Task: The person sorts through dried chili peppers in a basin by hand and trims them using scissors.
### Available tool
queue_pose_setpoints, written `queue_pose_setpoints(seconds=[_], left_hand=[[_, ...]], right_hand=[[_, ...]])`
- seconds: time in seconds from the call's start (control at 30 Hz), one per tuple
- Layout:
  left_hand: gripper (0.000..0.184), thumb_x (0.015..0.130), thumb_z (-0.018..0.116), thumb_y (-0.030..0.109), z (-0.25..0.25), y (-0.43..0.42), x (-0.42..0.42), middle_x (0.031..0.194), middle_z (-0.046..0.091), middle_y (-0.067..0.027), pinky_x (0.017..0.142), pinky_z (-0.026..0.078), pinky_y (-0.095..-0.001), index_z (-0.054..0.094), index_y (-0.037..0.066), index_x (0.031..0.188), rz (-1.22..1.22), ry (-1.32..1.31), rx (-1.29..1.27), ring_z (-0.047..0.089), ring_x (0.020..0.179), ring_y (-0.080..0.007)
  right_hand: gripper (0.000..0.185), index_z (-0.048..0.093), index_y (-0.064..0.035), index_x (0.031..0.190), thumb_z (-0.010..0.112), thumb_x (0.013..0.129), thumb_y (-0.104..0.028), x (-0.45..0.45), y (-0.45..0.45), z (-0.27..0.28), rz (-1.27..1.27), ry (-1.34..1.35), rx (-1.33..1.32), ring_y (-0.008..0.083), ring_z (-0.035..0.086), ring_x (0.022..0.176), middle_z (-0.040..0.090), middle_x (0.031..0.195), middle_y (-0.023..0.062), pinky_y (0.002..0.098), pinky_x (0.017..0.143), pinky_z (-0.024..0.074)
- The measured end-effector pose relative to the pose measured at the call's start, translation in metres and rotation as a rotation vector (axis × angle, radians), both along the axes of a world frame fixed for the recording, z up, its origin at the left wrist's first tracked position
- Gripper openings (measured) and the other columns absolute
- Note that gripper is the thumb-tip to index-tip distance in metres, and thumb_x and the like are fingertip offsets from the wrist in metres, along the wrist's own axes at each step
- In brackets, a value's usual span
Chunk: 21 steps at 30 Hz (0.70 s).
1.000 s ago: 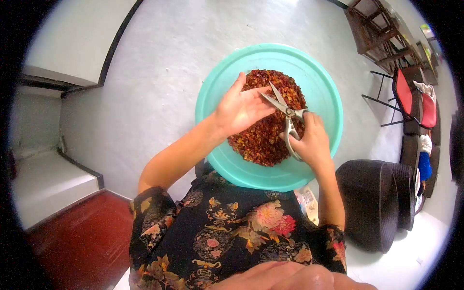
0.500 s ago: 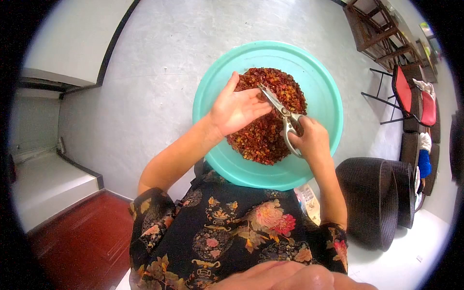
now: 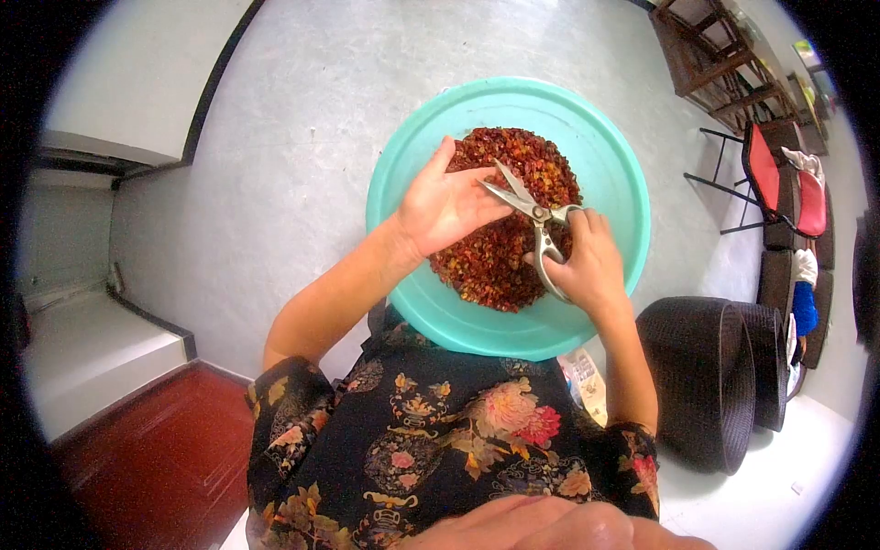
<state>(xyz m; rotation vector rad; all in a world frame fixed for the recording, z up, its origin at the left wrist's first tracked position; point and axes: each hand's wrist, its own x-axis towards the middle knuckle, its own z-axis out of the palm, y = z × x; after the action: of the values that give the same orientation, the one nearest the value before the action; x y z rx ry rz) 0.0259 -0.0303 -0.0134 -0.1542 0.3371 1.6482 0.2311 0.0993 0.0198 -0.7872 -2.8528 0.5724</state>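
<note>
My right hand [image 3: 591, 261] is wrapped round the handles of metal scissors [image 3: 541, 214], whose blades are parted. The blade tips lie over the fingers of my left hand [image 3: 449, 206]. That hand is palm up with its thumb stretched out, and nothing shows in it. Both hands are over a wide turquoise basin [image 3: 610, 174]. A heap of small dark red and orange cut pieces [image 3: 500, 275], which look like dried chili, lies in the basin under the hands and scissors.
Two dark woven baskets or stools [image 3: 692, 380] stand at the right. Behind them are a red folding chair [image 3: 765, 174] and a wooden rack [image 3: 724, 69]. A printed packet [image 3: 584, 380] lies below the basin's rim. A white step [image 3: 110, 353] is at the left.
The scissors closed half a second ago and are parted again now. Both hands have shifted slightly left since the first frame.
</note>
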Motion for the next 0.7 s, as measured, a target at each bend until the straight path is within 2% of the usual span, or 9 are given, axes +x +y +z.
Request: queue_pose_setpoints(seconds=[0.23, 0.33, 0.57, 0.7], left_hand=[[0.082, 0.104, 0.025, 0.06, -0.012, -0.002, -0.014, 0.138, 0.052, -0.0292, 0.113, 0.039, -0.0515, 0.041, -0.012, 0.139, -0.15, 0.101, -0.133, 0.054, 0.127, -0.0419], [0.077, 0.106, 0.024, 0.057, -0.012, -0.003, -0.013, 0.139, 0.052, -0.0276, 0.114, 0.039, -0.0514, 0.041, -0.01, 0.14, -0.141, 0.118, -0.172, 0.053, 0.127, -0.0421], [0.072, 0.107, 0.022, 0.052, -0.011, -0.003, -0.011, 0.141, 0.05, -0.027, 0.115, 0.038, -0.0512, 0.038, -0.009, 0.143, -0.12, 0.14, -0.227, 0.053, 0.128, -0.0411], [0.071, 0.107, 0.023, 0.051, -0.012, -0.002, -0.01, 0.14, 0.051, -0.0272, 0.114, 0.039, -0.0508, 0.038, -0.009, 0.142, -0.097, 0.113, -0.172, 0.054, 0.127, -0.0408]], right_hand=[[0.038, 0.063, -0.0026, 0.1, 0.077, 0.07, -0.022, 0.002, 0.001, -0.001, -0.001, -0.059, 0.038, 0.035, 0.061, 0.095, 0.065, 0.097, 0.0152, 0.0462, 0.081, 0.0518], [0.032, 0.065, -0.0038, 0.095, 0.076, 0.07, -0.02, 0.002, 0.001, -0.003, -0.013, -0.066, 0.036, 0.0355, 0.064, 0.091, 0.068, 0.093, 0.0156, 0.0466, 0.079, 0.0526], [0.026, 0.066, -0.0022, 0.087, 0.075, 0.072, -0.021, 0.004, 0.001, -0.004, -0.041, -0.115, -0.074, 0.0368, 0.066, 0.085, 0.068, 0.087, 0.017, 0.048, 0.076, 0.0527], [0.036, 0.064, -0.0022, 0.096, 0.075, 0.073, -0.028, 0.004, -0.001, -0.005, -0.068, -0.092, -0.043, 0.0382, 0.065, 0.087, 0.066, 0.092, 0.0185, 0.0484, 0.075, 0.0519]])
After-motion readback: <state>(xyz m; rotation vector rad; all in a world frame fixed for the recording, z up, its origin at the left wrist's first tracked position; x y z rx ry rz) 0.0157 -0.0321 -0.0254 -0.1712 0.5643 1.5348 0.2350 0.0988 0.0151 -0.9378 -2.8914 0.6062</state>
